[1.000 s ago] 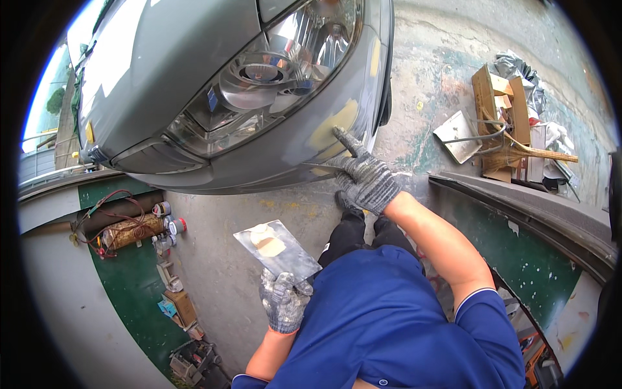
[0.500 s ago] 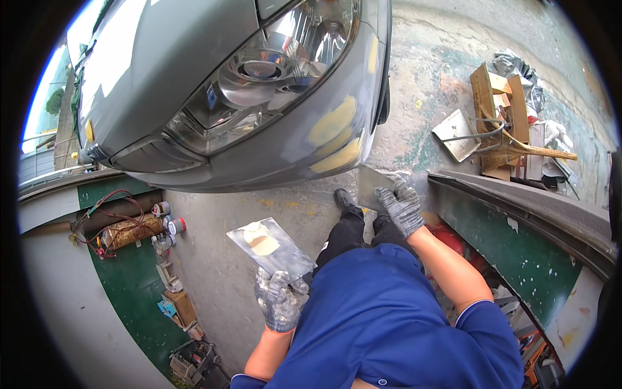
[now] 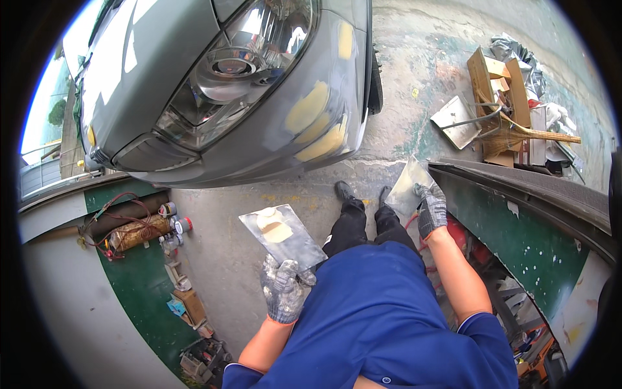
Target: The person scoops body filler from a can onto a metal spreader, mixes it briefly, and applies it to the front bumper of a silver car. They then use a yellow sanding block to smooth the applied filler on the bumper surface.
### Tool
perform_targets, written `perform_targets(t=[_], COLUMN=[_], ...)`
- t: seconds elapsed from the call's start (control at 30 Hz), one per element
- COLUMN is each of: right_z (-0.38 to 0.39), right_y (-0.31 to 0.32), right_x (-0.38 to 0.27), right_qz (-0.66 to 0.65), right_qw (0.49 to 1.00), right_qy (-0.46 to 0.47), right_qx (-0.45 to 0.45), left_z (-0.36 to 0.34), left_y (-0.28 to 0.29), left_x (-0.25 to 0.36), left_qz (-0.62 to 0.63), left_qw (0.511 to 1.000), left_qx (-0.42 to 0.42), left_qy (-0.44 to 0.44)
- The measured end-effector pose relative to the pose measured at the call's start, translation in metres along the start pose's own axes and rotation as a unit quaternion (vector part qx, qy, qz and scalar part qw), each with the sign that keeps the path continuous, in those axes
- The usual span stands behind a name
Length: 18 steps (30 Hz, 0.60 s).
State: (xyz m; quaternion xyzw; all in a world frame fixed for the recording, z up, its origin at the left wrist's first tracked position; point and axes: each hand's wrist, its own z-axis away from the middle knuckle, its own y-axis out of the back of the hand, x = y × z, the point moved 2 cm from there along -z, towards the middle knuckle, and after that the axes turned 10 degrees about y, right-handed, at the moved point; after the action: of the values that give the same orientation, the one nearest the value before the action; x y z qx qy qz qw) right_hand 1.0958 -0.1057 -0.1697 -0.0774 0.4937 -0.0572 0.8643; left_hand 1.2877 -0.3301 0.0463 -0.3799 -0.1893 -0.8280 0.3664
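My left hand, in a grey, putty-smeared knit glove, grips a flat mixing board by its near corner. On the board lies a mound of cream-coloured body filler. My right hand, also gloved, is closed on a thin, flat putty spreader tilted upward, apart from the car. Ahead to the left stands a grey car's bumper with pale yellow filler patches below and beside the headlight.
A broom, a dustpan and a cardboard box of scrap lie at far right. Green-and-grey walls flank me. Gas cylinders with red hoses lie at left, near boxes. Red objects sit beside my right arm.
My right hand has swung right, taking the spreader away from the bumper's corner and turning it. The car sits farther left in view. My left hand still holds the board, nearly level as before.
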Motion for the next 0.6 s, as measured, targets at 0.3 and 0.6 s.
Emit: perform_targets(t=[0.3,0.6], right_z=[0.013,0.003], right_y=[0.018,0.033], right_x=[-0.012,-0.011], right_qz=[-0.035,-0.007], right_qw=[0.999,1.000], right_qy=[0.001,0.000], right_qx=[0.019,-0.001], left_z=[0.011,0.028], left_y=[-0.013,-0.023], left_x=[-0.006,-0.010], left_qz=[0.019,0.043], left_qw=[0.999,0.999], left_qx=[-0.025,-0.006], left_qy=[0.023,0.022])
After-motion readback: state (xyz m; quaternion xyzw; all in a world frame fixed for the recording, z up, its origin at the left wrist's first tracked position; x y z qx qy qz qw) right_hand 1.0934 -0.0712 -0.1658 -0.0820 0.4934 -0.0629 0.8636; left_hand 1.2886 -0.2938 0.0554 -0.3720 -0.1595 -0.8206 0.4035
